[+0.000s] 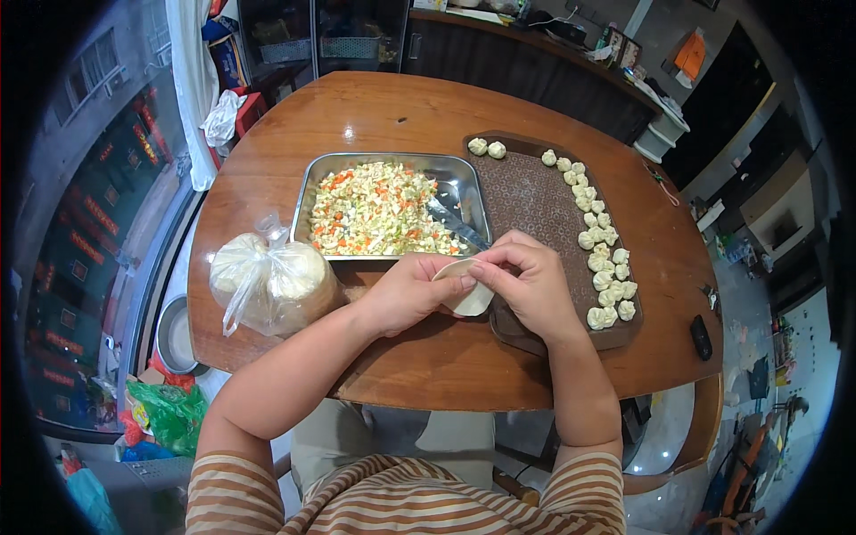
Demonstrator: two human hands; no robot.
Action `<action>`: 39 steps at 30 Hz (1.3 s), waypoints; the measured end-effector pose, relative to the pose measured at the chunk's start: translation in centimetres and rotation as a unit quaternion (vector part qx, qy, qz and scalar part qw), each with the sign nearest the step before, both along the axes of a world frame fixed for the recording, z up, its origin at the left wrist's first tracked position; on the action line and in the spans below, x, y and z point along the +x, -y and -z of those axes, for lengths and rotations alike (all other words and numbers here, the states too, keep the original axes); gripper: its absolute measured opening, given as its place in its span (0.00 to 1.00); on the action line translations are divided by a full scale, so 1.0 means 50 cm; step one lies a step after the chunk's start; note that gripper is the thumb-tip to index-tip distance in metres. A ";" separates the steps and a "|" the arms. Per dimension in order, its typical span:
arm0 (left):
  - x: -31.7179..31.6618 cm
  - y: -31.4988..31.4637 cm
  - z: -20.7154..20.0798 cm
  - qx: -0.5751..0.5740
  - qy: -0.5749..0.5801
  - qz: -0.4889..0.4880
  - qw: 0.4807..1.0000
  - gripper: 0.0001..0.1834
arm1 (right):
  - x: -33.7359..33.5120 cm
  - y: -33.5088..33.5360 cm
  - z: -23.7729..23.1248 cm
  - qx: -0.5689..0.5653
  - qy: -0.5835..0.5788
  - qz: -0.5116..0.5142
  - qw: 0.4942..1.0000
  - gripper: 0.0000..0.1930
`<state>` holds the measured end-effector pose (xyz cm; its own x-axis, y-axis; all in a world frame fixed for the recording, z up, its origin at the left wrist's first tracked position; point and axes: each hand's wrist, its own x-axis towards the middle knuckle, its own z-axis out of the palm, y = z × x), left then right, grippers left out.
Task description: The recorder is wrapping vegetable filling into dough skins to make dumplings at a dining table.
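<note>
Holding a thin, round dough wrapper (474, 301) with the left grip (406, 290), with the thumb laid across its near face. Pinching the same wrapper near its upper right edge with the right grip (528, 276), between thumb and fingertips (hidden behind the dough, so cannot tell the exact place of the far fingers). Grasping with both, then, above the near side of the wooden bench (294, 120), in front of the metal pan (460, 181) and near the left side of the brown tray (526, 205).

Heaped in the pan, mostly to the left and middle: chopped filling (383, 209) in white, pale green and orange. Lying slanted at the right of the pan, beside the heap: a metal utensil (459, 229).

Set left of the wrapper, close to the pan's near left corner: a knotted clear plastic bag (276, 276), with something pale and rounded inside. Lined up along the right side of the tray in a long, uneven band: pleated dumplings (586, 240), with two more side by side at the far left corner. Placed farther right, near the bench edge: a small black object (701, 337).
</note>
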<state>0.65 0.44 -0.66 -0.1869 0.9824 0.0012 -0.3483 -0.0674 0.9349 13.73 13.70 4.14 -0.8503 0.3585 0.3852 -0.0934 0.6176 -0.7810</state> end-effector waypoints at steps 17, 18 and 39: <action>-0.001 0.006 -0.007 -0.036 0.015 0.015 0.999 0.15 | 0.002 0.005 -0.015 0.020 0.033 -0.007 0.999 0.05; 0.001 0.006 -0.009 -0.035 0.020 0.012 0.999 0.15 | 0.003 0.004 -0.015 0.016 0.042 -0.003 0.999 0.05; 0.003 0.003 -0.003 -0.056 0.064 0.019 0.996 0.14 | -0.007 -0.008 0.009 0.074 -0.012 0.008 0.997 0.06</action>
